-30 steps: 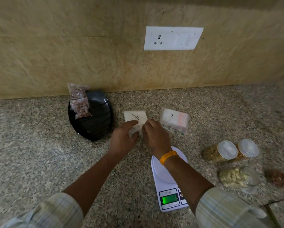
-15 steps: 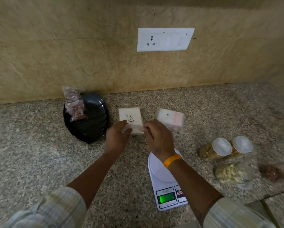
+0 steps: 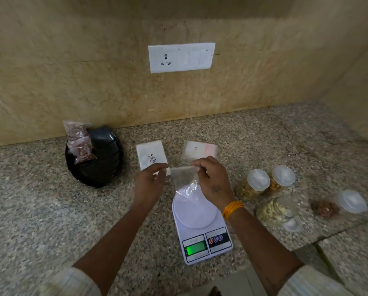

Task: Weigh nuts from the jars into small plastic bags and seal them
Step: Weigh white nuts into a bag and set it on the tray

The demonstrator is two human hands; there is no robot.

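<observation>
Hands [image 3: 148, 184] [image 3: 214, 182] pinching clear bag [image 3: 184, 178] top edge, above scale [image 3: 202, 231]

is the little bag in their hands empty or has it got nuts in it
Empty: the small clear bag hangs flat between both hands, countertop visible through it.

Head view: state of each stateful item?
Small plastic bag: empty, pinched by left hand and right hand.
Scale: on, platform bare.
Cashew jar: lying, lid off.
Two jars: lidded.
Nut bag: filled, on black plate.

Illegible handwriting on bag stack [image 3: 151, 155]
</observation>
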